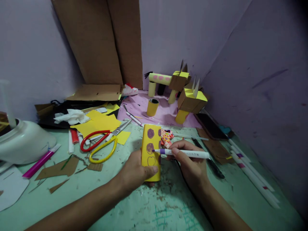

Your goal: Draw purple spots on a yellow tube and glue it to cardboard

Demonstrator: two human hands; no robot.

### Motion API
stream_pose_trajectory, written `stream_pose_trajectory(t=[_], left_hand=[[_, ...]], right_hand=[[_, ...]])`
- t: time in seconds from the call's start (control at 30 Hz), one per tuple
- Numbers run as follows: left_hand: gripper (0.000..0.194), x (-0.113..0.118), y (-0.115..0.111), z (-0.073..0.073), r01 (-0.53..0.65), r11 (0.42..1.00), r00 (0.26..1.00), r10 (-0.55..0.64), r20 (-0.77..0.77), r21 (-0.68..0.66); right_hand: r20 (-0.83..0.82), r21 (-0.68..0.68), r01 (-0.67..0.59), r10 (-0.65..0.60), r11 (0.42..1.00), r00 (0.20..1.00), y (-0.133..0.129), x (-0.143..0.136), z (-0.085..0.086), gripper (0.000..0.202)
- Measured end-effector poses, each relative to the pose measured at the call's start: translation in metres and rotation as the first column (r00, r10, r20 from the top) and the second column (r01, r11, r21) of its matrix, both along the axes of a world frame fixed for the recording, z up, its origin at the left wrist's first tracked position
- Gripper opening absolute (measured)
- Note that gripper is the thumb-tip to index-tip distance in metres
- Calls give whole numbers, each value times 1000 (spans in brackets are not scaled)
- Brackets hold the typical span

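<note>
Across the near bench [125, 205], green pen lines [163, 217] cross in loose grids. Just beyond, above the bench, the flat-faced yellow tube [152, 155] stands nearly upright in the left hand [134, 165], whose thumb lies across its lower front and whose fingers curl behind, seemingly to steady it and turn the spotted face to the pen. The right hand [191, 160] is closed in a writing grip on a white marker [190, 154], held almost level so its purple tip meets the middle spot. The top spot is filled; the lowest is only an outline. Small printing runs along the marker's barrel, too small to read; no brand can be made out.

Farther left, scissors [115, 132] lie partly open by yellow paper [101, 123], probably left within easy reach. Behind, a short yellow tube [151, 109] stands on a pink sheet [131, 102], near a spotted figure [160, 78]. Brown cardboard [127, 41] leans against the wall [173, 32], perhaps to save room.
</note>
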State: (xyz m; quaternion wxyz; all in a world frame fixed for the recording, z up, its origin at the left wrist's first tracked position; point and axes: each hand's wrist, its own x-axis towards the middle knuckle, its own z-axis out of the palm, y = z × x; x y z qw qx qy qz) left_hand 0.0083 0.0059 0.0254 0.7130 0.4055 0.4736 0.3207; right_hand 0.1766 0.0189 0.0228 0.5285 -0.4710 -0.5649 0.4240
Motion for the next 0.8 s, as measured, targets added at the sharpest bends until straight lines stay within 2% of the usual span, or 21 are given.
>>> stream_pose_trajectory(t=[0.4, 0.63, 0.8], left_hand=[[49, 0, 0, -1, 2, 1000, 1000, -2, -8, 2], [49, 0, -1, -1, -7, 1000, 1000, 7, -3, 5], [46, -1, -1, -1, -1, 1000, 1000, 1, 7, 20]], right_hand=[[-25, 13, -25, 25, 1000, 999, 0, 1, -4, 11], [-58, -9, 46, -47, 999, 997, -4, -9, 1, 11], [-5, 3, -1, 1, 1000, 1000, -2, -3, -1, 15]])
